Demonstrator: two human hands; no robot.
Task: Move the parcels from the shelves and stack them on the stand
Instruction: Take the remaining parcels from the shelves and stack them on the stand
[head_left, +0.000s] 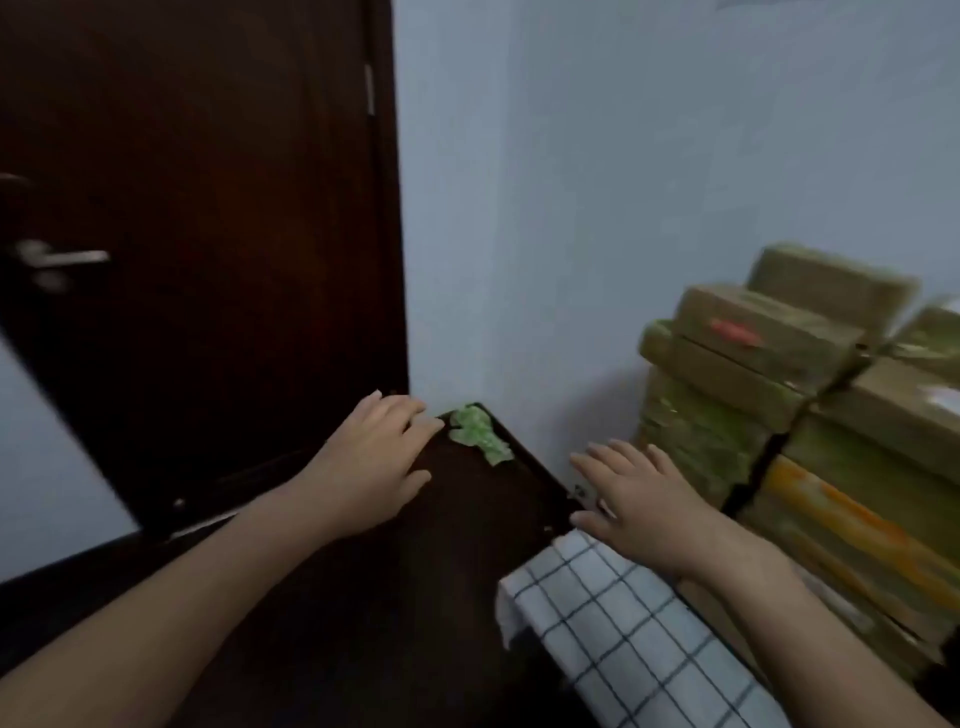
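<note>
Hovering: left hand, right hand, fingers straight | parcels stacked right

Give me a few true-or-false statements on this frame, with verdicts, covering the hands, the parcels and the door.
1. The left hand holds nothing. True.
2. The right hand grips a parcel. False: it is empty, with its fingers straight and spread.
3. The parcels are stacked at the right of the view. True.
4. The door is white. False: it is dark brown, with a metal handle.
5. A crumpled green scrap lies on the dark surface near the left hand's fingertips. True.
</note>
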